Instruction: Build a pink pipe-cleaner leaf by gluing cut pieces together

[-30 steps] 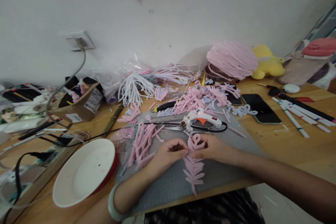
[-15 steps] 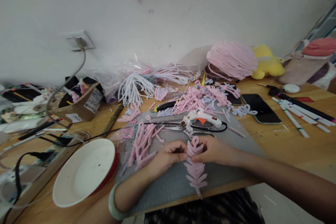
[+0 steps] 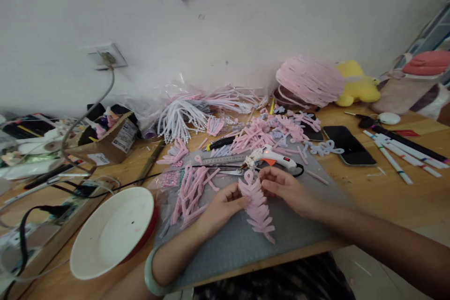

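Observation:
A pink pipe-cleaner leaf [image 3: 256,204] with a small loop at its top and several paired side fronds is held up over the grey mat [image 3: 225,253]. My left hand [image 3: 227,206] grips its left edge, thumb in front. At the upper right edge, my right hand [image 3: 283,187] has its fingers curled in against the fronds; the exact contact is partly hidden. Just beyond the leaf lies a white glue gun [image 3: 277,158] with an orange trigger. Scissors [image 3: 230,172] and a steel ruler [image 3: 223,158] lie beside it. Pink pipe-cleaner pieces [image 3: 191,192] are heaped left of my hands.
A white bowl [image 3: 112,234] stands at the left near a power strip [image 3: 66,225] with cables. Behind are bundled white pipe cleaners [image 3: 183,117] and a pink bundle [image 3: 309,79]. A phone [image 3: 348,145] and several striped white sticks [image 3: 393,159] lie at the right.
The leaf has risen slightly and tilted, its lower end swinging right and its top shifting left. My right hand has moved from its front face to its right edge.

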A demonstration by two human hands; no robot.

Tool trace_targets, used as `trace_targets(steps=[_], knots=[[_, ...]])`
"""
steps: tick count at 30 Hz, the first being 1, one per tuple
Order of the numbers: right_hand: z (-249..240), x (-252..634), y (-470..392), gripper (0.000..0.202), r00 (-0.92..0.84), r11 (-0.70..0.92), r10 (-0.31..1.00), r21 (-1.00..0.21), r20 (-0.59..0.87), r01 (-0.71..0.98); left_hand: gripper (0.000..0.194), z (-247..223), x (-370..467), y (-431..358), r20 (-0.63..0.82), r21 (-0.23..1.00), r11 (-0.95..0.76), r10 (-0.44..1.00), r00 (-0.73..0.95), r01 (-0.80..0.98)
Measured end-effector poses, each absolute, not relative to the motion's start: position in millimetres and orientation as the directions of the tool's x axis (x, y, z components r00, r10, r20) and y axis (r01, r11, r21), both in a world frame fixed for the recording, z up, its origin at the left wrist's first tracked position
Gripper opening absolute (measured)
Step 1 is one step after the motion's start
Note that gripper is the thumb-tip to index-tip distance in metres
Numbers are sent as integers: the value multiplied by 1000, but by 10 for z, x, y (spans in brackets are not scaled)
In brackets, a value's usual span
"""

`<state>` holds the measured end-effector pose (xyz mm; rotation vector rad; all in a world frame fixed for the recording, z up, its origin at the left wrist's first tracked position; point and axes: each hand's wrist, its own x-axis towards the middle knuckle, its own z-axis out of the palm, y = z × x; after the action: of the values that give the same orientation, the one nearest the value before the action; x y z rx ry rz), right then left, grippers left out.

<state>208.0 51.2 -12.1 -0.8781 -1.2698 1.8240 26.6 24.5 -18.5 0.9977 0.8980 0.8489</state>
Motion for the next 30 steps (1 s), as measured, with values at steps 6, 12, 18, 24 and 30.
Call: trace_targets(steps=[6,12,18,24,30], knots=[[-137,2111,514,31,-517,-154,852,-984,-86,-91,35,-171,272,230,-203,937,273,934,296,-218],[-118,2062,497,29,-500,-144,859,-989,-110,-32,42,-181,303,231,-158,955,226,936,314,-194],[-136,2038,472,29,-550,-209,825,-974,-130,-83,37,-179,290,220,-209,949,276,912,353,-151],[-169,2040,497,25,-549,-165,830,-984,-101,-69,38,-198,281,220,-245,932,316,911,332,-179],[-208,2063,509,23,-610,4,792,-1000,-10,22,34,-213,288,230,-225,906,328,909,350,-269]])
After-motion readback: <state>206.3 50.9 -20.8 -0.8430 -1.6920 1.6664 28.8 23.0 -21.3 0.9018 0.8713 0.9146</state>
